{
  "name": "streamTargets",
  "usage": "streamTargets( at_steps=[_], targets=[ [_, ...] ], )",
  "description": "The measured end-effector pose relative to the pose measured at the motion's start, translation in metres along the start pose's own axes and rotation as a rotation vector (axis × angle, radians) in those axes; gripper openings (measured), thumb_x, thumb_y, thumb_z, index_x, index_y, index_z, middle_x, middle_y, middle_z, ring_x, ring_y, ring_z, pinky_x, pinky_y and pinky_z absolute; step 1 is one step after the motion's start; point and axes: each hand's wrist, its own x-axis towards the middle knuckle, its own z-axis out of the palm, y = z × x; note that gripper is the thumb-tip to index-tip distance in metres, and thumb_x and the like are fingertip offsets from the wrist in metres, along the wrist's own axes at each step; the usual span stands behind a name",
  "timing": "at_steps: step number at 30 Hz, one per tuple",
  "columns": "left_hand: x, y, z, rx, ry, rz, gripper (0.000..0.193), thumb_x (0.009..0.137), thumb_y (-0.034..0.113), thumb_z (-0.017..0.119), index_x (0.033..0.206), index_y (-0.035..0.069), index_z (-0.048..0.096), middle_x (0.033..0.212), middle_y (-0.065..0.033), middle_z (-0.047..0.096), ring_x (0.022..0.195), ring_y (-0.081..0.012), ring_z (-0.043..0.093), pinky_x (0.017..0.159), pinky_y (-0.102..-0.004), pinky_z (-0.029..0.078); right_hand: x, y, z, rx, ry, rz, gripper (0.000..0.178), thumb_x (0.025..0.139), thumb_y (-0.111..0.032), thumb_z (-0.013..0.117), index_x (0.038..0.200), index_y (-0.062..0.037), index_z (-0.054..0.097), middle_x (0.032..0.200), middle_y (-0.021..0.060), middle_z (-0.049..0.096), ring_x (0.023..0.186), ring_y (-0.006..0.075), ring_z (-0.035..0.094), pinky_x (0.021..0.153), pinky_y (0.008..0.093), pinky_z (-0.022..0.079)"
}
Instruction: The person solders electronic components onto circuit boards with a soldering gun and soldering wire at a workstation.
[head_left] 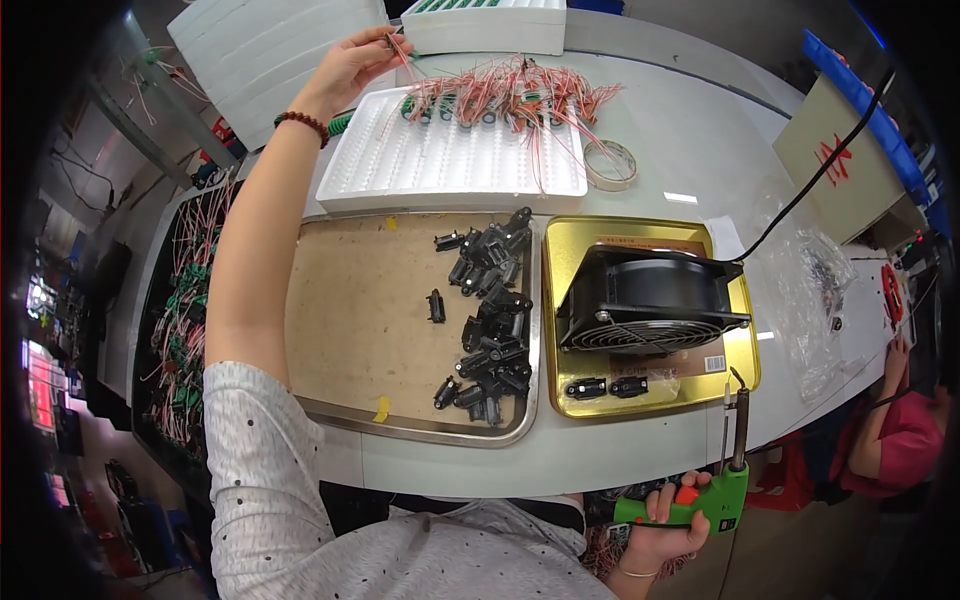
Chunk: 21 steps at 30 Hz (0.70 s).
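Note:
My left hand (355, 65) is stretched far forward over the back left of a white foam tray (350, 150). Its fingers are pinched on a small wired part (392, 42) with thin red and white leads; its details are too small to make out. Beneath the wires in the tray lie several green round parts (465, 112). At the table's front edge on the right, my right hand (668, 525) is wrapped around the handle of a green soldering gun (728, 500). The gun's tip points up, in front of a yellow tin tray (660, 405).
Black plastic housings (490, 345) are heaped on the right of a metal tray (535, 350). A black fan (650, 300) stands in the tin, beside two housings (608, 387). A tape roll (610, 165) lies behind. A co-worker's arm (885, 410) shows at right.

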Motion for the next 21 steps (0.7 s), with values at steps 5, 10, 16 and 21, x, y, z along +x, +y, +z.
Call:
streamTargets(
  at_steps=[5, 10, 16, 21],
  targets=[
    [-0.047, -0.005, -0.014, 0.542, -0.003, -0.058, 0.013, 0.072, 0.01, 0.066, 0.078, 0.005, 0.056, 0.073, -0.0016, 0.058, 0.07, -0.0072, 0.057, 0.067, -0.0205, 0.049, -0.002, -0.001, -0.003, 0.016, -0.005, 0.003, 0.044, 0.073, -0.018, 0.05, 0.11, 0.0008, 0.037, 0.096, 0.0093, 0.043, 0.046, 0.013, 0.037, 0.042, 0.0247, 0.031],
    [-0.098, -0.015, -0.013, 0.967, 0.129, -0.002, 0.02, 0.075, 0.021, 0.065, 0.076, 0.003, 0.055, 0.065, 0.0031, 0.051, 0.059, -0.0035, 0.043, 0.054, -0.0174, 0.035, 0.0, -0.002, -0.003, 0.005, -0.004, 0.024, 0.047, 0.068, -0.019, 0.054, 0.109, 0.0, 0.04, 0.095, 0.0087, 0.047, 0.045, 0.0131, 0.04, 0.042, 0.0249, 0.034],
    [-0.142, 0.0, -0.008, 0.478, 0.224, -0.067, 0.021, 0.078, 0.021, 0.062, 0.085, 0.002, 0.054, 0.071, 0.0002, 0.056, 0.068, -0.0051, 0.05, 0.062, -0.0177, 0.038, 0.001, -0.002, -0.003, 0.009, -0.053, 0.009, 0.045, 0.069, -0.019, 0.055, 0.107, 0.0014, 0.04, 0.096, 0.0092, 0.045, 0.045, 0.0126, 0.038, 0.042, 0.0244, 0.033],
    [-0.167, 0.015, 0.005, 0.211, 0.214, -0.136, 0.016, 0.081, 0.016, 0.059, 0.088, 0.004, 0.052, 0.08, -0.0039, 0.061, 0.074, -0.0073, 0.056, 0.066, -0.0184, 0.043, -0.001, -0.004, -0.003, 0.002, -0.044, 0.005, 0.045, 0.069, -0.019, 0.055, 0.106, 0.0017, 0.039, 0.095, 0.009, 0.044, 0.045, 0.0126, 0.038, 0.041, 0.0244, 0.033]
  ],
)
